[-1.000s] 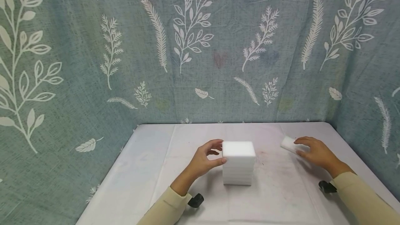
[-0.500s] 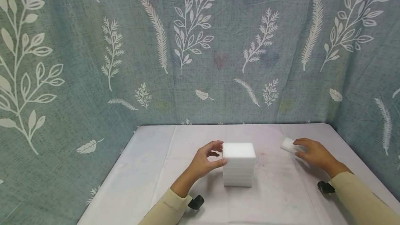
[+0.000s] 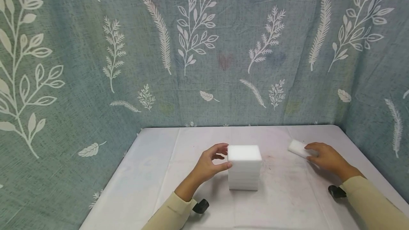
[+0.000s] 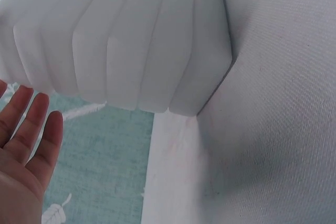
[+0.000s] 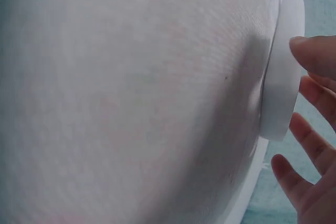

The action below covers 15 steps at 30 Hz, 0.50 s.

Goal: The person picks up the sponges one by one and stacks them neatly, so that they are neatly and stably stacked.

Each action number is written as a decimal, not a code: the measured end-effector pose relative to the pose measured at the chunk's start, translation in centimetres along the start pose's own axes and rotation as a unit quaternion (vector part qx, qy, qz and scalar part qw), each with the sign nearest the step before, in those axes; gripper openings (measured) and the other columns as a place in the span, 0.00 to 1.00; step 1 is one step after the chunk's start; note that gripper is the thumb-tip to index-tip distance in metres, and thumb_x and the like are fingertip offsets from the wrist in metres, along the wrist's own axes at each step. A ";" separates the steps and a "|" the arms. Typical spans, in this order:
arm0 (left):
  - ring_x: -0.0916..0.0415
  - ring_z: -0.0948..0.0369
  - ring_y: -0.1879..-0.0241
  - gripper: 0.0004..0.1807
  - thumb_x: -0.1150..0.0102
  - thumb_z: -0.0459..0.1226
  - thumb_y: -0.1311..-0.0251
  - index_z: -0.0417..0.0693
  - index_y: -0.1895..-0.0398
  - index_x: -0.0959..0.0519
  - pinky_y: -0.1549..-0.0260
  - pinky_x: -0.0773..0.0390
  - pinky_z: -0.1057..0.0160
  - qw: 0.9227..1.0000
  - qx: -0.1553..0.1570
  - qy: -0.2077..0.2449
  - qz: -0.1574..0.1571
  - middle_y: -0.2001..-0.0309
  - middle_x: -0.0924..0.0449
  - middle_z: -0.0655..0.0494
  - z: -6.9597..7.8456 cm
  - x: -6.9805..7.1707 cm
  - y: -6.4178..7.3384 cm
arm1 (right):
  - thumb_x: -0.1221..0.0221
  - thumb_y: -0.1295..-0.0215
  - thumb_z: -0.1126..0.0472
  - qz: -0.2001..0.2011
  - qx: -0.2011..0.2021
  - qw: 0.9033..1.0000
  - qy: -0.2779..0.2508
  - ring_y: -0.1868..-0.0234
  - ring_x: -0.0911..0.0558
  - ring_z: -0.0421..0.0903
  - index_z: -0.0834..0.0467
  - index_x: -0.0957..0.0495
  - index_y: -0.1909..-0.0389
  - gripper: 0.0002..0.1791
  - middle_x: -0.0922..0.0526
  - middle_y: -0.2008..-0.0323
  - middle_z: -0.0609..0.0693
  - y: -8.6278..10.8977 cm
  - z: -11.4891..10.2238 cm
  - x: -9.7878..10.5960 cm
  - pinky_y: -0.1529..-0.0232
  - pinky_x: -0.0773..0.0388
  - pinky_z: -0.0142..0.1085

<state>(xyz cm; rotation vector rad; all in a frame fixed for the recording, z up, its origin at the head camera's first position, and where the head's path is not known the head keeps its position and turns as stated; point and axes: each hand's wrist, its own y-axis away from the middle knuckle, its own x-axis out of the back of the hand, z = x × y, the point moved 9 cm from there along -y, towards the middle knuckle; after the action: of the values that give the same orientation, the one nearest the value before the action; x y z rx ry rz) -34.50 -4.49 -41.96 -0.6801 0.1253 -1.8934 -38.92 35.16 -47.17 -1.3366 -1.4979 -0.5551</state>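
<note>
White foam sponges, flat blocks with rounded corners, form a squared upright stack (image 3: 244,175) near the middle of the table. My left hand (image 3: 209,164) rests at the stack's left side, thumb near the front corner and fingers towards the back. In the left wrist view its fingers (image 4: 50,142) lie nearly straight beside the upper sponges. Farther right, a single white sponge (image 3: 296,148) lies flat on the table. My right hand (image 3: 327,159) is at its right end; in the right wrist view the thumb overlaps the sponge's edge and the other fingers (image 5: 313,140) spread loosely alongside.
A white cloth covers the table (image 3: 153,173). Grey-green curtains (image 3: 198,105) with white leaf prints hang behind it and at both sides. Dark wrist-worn devices sit below both sleeves.
My right hand has shifted slightly to the right, showing more of the single sponge. My left hand and the stack have stayed in place.
</note>
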 end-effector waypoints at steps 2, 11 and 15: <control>0.24 0.52 0.47 0.33 0.27 0.37 0.47 0.50 0.37 0.29 0.48 0.24 0.48 1.000 -0.003 -0.005 0.003 0.48 0.21 0.54 -0.7 0.0 -0.1 | 0.31 0.47 0.65 -0.002 -0.002 1.000 -0.004 0.47 0.26 0.69 0.68 0.20 0.52 0.21 0.21 0.49 0.68 0.0 0.2 0.0 0.48 0.30 0.62; 0.24 0.61 0.49 0.32 0.28 0.45 0.46 0.55 0.37 0.28 0.50 0.22 0.58 1.000 -0.021 -0.013 0.005 0.50 0.21 0.60 -0.6 0.1 -0.1 | 0.29 0.50 0.66 -0.012 -0.033 0.999 -0.019 0.43 0.29 0.69 0.69 0.21 0.49 0.25 0.25 0.44 0.68 0.0 1.2 -0.7 0.46 0.32 0.64; 0.24 0.60 0.49 0.33 0.28 0.45 0.46 0.55 0.37 0.28 0.50 0.22 0.57 1.000 -0.015 -0.011 0.004 0.50 0.21 0.60 -0.7 0.0 -0.1 | 0.29 0.49 0.66 -0.016 -0.030 0.999 -0.025 0.42 0.30 0.69 0.70 0.22 0.48 0.25 0.26 0.44 0.68 0.2 1.1 -0.8 0.45 0.32 0.63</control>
<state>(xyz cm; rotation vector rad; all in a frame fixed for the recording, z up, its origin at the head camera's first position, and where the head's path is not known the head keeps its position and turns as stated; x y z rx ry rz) -34.94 -4.65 -42.54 -0.7189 0.1425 -1.8785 -39.23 35.81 -48.33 -1.3838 -1.5558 -0.5957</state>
